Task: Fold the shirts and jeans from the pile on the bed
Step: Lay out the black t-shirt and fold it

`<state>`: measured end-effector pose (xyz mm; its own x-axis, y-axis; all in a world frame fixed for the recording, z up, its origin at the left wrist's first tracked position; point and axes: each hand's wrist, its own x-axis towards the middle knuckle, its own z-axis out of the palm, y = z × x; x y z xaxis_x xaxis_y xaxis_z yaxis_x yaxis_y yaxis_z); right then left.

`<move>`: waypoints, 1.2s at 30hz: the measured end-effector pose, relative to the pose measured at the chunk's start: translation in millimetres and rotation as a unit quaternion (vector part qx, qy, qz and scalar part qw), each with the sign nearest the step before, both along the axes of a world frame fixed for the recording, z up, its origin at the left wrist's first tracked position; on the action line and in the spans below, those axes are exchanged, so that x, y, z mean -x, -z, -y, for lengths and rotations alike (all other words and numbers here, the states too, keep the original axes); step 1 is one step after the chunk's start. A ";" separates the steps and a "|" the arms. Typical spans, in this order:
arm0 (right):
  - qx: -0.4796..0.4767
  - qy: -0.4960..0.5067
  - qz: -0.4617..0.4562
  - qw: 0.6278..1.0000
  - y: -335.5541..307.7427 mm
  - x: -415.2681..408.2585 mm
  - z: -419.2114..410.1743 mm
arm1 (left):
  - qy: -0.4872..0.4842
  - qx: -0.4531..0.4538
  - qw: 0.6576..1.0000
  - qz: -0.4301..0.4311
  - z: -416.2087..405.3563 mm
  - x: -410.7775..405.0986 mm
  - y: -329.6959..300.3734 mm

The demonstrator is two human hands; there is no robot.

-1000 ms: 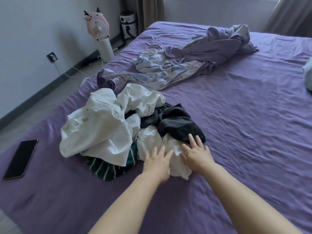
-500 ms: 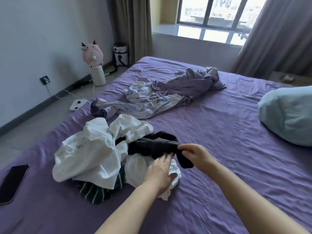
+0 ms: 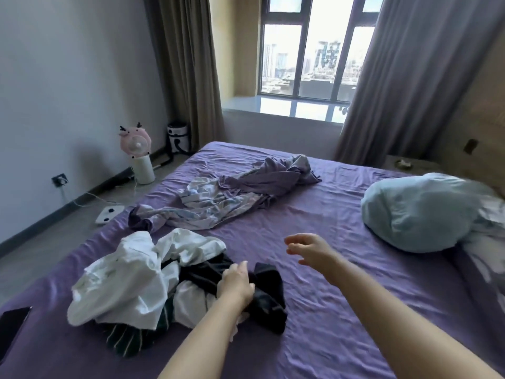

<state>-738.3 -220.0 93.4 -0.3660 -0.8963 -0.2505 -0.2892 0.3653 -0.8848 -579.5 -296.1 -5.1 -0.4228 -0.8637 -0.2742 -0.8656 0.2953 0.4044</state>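
Crumpled clothes pile (image 3: 142,280) on wrinkled purple bed (image 3: 341,310).
Left hand (image 3: 236,283) grip closed on soft black garment (image 3: 269,294); right hand (image 3: 311,251) hovers, fingers loose, empty.

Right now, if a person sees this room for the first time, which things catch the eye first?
The crumpled pile of clothes on the near left of the purple bed, where the left hand rests on a black garment. The right hand hangs empty above the sheet. A pale blue pillow lies at the right.
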 end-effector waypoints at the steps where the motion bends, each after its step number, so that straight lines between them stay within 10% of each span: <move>1: -0.026 -0.012 -0.018 0.999 26.1 3.2 -5.5 | 0.010 0.002 1.000 0.029 -3.5 -1.4 14.5; 22: -0.187 0.039 -0.087 0.978 377.2 14.7 31.3 | 0.185 0.128 0.956 0.187 50.3 53.7 229.4; 36: 0.082 0.047 0.013 0.995 121.5 93.9 -17.6 | 0.088 0.036 0.987 -0.132 20.9 68.1 37.3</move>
<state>-832.2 -202.4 -28.1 -0.4454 -0.8881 -0.1134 -0.2368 0.2390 -0.9417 -647.6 -317.0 -42.4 -0.6160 -0.7842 -0.0745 -0.6656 0.4676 0.5817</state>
